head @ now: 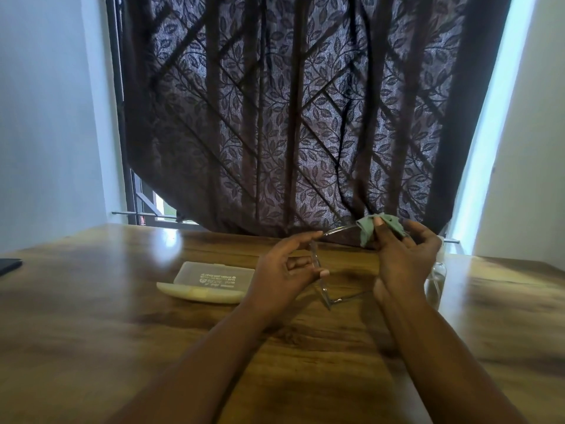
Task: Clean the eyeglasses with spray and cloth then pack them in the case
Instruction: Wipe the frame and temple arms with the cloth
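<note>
Both forearms raised above table level, converging forward. Left hand palm inward, fingers curled, thumb and index pinching the glasses. Right hand higher, thumb up, fingers pinching the cloth.

Dark curtain hanging over a wooden table

A brown leaf-patterned fabric curtain is hanging behind the glossy brown wood-grain table; a flat black object is lying at the table's left edge.
</note>
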